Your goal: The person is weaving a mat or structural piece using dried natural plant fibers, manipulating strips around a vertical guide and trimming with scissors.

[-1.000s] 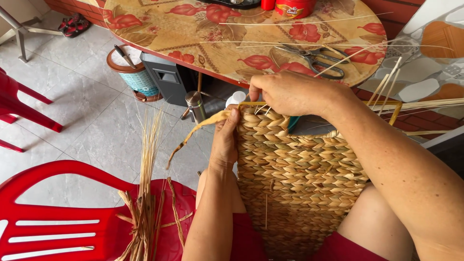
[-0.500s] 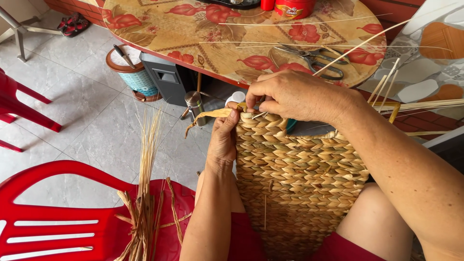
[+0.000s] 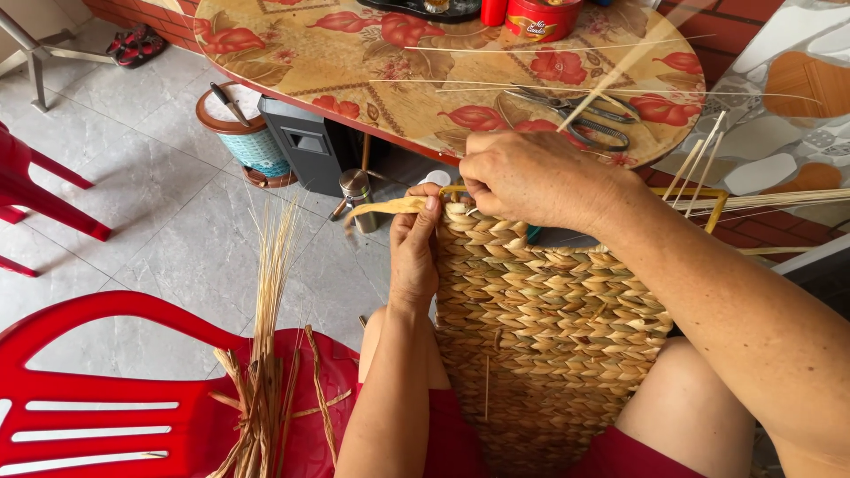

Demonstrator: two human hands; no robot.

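A woven straw basket [image 3: 549, 327] rests on my lap, its top edge on a yellow wire frame [image 3: 708, 196]. My left hand [image 3: 414, 248] grips the basket's left top corner, thumb pressing a flat tan straw strand [image 3: 385, 208] that sticks out to the left. My right hand [image 3: 531, 177] is curled over the top rim, fingers pinching the strand at the weave. Thin pale reeds [image 3: 699, 164] stick up to the right of my right wrist.
A round floral table [image 3: 354, 71] stands ahead with scissors [image 3: 575, 115], a red tin [image 3: 538, 18] and long thin reeds. Below it are a dark box [image 3: 305, 146], a basket bin [image 3: 243, 133] and a metal cup [image 3: 357, 190]. A red plastic chair [image 3: 106, 398] at left holds loose straw [image 3: 266, 354].
The loose strand end has been drawn in: it hung long and curved down to the left, and now only a short piece sticks out. My right hand shifted slightly over the rim.
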